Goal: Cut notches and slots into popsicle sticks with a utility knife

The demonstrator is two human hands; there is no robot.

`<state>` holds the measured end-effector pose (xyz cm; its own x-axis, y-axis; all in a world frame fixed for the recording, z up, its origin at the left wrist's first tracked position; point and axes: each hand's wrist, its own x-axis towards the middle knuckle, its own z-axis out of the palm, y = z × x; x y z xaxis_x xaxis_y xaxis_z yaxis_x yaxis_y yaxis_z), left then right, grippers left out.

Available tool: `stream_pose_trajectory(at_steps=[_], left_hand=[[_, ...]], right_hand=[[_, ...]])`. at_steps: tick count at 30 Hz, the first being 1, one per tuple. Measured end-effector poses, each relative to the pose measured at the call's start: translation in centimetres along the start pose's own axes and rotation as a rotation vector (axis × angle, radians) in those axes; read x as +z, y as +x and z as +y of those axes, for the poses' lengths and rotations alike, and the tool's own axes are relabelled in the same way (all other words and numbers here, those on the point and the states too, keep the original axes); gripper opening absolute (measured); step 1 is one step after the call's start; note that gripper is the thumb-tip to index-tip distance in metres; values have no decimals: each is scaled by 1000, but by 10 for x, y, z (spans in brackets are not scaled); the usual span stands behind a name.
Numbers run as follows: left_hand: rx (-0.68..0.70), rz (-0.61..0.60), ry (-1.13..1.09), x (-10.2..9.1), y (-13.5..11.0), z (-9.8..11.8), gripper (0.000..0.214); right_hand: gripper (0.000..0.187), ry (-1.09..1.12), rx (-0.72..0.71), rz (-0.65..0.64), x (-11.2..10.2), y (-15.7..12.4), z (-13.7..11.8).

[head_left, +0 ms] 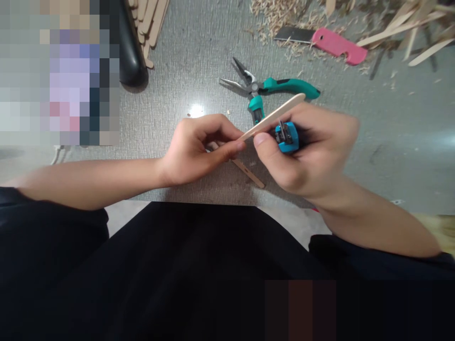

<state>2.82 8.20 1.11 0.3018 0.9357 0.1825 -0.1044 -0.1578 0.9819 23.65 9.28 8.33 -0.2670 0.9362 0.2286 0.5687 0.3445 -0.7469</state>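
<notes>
My left hand [202, 151] pinches one end of a pale wooden craft stick [279, 113], which slants up to the right. Wrapped in my right hand [309, 151] is a blue and black tool [287, 137], seen nearly end-on, so its exact kind is unclear. The right thumb and fingers lie close along the stick; whether they grip it too I cannot tell. Below the left fingertips another craft stick [250, 175] with small dark slots lies near the table edge. Teal-handled needle-nose pliers [254, 87] lie with jaws spread just beyond both hands.
On the grey table [192, 61], a pink-handled folding knife [337, 45] lies with its blade out beside wood shavings [273, 16]. Loose craft sticks [408, 28] are at the far right, more sticks [152, 21] at the back left next to a black rounded object [133, 61].
</notes>
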Motion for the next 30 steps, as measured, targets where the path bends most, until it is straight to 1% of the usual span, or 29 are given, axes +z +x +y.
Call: stream_pose_trajectory(at_steps=[2,5,11,15,17,19,22,24,27,30], left_hand=[[-2,19,17,0,0,-1,31],[22,24,47,0,0,-4,28],[79,6,65,-1,1,-7,22],[98,-15,32,-2,1,-7,24],[61,-6,15,-2,1,-5,32],[-11,28,-12,-1,2,-2,39],[-101,81,-70,0,2,2,41],[-104,105,-93,1,3,3,42],[-102,150,-70,2,2,5,41],[-101,198,3,3,1,9,38]], right_hand=[[19,-1,-19,13,0,2,0],[20,3,-52,-12,-1,2,0],[26,-60,13,-71,-1,-1,1],[26,-14,-28,-74,1,-1,4],[26,7,-54,-69,1,-1,6],[30,13,-65,-76,-1,-2,11],[43,-36,-47,-130,-8,-3,21],[47,-137,-39,-183,-14,-3,25],[46,-278,-105,-236,-19,-2,26],[48,-346,-175,-258,-21,-1,22]])
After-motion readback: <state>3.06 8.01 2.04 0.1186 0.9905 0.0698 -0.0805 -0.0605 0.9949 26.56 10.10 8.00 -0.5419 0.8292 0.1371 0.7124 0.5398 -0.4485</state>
